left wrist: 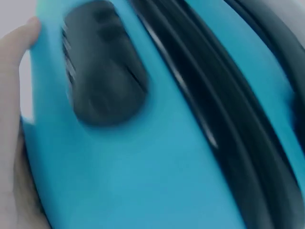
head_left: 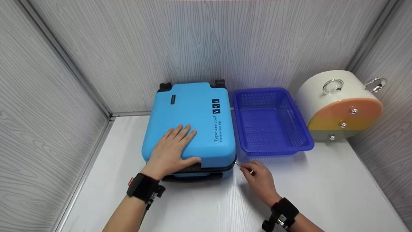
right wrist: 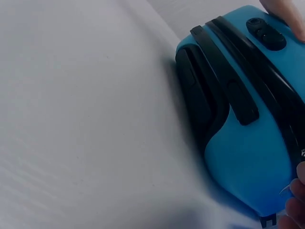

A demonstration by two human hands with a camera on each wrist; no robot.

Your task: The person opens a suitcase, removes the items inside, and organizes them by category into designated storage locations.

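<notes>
A blue hard-shell suitcase (head_left: 193,125) lies flat on the white table, its wheels toward the back wall. My left hand (head_left: 172,151) rests on the lid near the front left corner, fingers spread and straight. My right hand (head_left: 260,178) pinches a small zipper pull (head_left: 237,164) at the front right corner of the suitcase. A black zipper band (right wrist: 257,62) runs round the shell in the right wrist view, beside the black carry handle (right wrist: 228,78). The dark combination lock (left wrist: 105,64) shows blurred in the left wrist view, close to the left thumb.
To the right of the suitcase stands a blue plastic basket (head_left: 307,149). Behind it on the right is a white rounded cabinet (head_left: 317,87) with orange, yellow and green drawer fronts and silver ring handles. Wood-patterned walls (head_left: 193,38) enclose the table (head_left: 199,209).
</notes>
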